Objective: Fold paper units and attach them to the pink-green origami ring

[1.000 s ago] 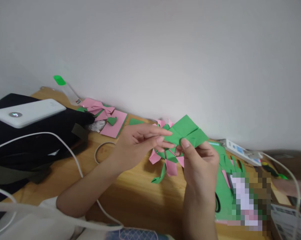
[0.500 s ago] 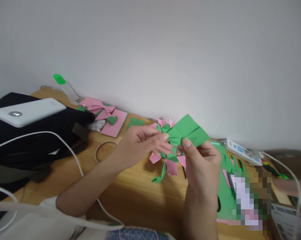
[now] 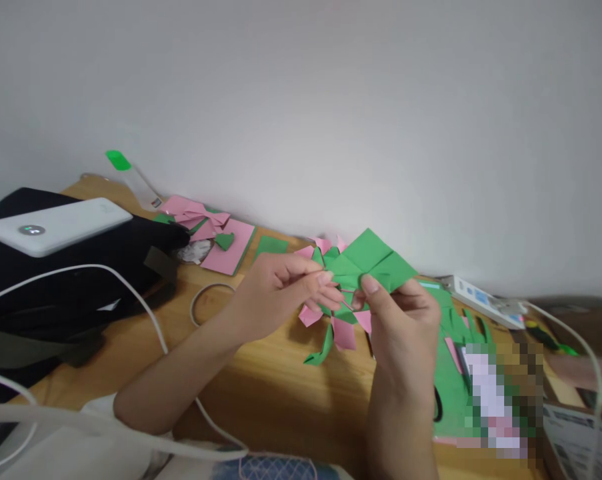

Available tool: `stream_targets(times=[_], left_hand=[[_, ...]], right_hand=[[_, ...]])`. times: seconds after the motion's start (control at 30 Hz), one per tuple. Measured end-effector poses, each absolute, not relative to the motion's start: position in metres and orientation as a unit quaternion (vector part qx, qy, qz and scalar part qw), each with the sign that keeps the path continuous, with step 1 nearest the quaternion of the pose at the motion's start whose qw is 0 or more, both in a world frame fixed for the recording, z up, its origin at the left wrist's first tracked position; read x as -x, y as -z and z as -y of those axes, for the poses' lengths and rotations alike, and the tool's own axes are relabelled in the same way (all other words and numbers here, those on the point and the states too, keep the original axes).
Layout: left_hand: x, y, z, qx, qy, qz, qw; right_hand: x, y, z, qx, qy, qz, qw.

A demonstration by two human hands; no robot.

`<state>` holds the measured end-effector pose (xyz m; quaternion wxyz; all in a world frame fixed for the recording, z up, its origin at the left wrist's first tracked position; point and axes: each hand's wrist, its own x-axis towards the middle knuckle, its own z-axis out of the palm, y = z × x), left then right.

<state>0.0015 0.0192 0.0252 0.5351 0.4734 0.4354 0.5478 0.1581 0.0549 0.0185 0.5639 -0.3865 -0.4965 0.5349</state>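
A green sheet of paper [image 3: 373,253] with crossing creases is held up between both hands. My left hand [image 3: 293,290] pinches its left corner between thumb and fingers. My right hand [image 3: 401,320] grips its lower edge, thumb on top and the other fingers behind. Beneath and behind the hands lies a folded pink and green paper flower [image 3: 343,333], partly hidden by the fingers and the sheet. One curled green paper piece [image 3: 321,350] sticks out at its lower left.
Pink and green papers [image 3: 231,247] lie by the wall. A white power bank [image 3: 61,223] rests on a black bag [image 3: 145,247] at left. A glue bottle with a green cap [image 3: 119,160], a tape ring [image 3: 195,307], a power strip [image 3: 485,303] and white cables surround the work area.
The green sheet has shifted slightly left, its lower left part now pressed flatter between the hands. Both hands stay nearly in place.
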Motion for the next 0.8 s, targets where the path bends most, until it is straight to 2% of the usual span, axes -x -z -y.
stream_targets(times=[0.23, 0.4, 0.8], left_hand=[[0.0005, -0.0252, -0.0192, -0.449, -0.543, -0.421, 0.571], [-0.0019, -0.0217, -0.0212, -0.478, -0.496, -0.460, 0.560], [-0.0029, -0.0224, -0.0203, -0.488, -0.496, -0.472, 0.541]], right_hand=[[-0.1596, -0.0179, -0.0574, 0.373, -0.570, 0.486, 0.547], [-0.1572, -0.0168, -0.0576, 0.377, -0.578, 0.499, 0.524], [-0.1574, -0.0177, -0.0577, 0.384, -0.568, 0.533, 0.495]])
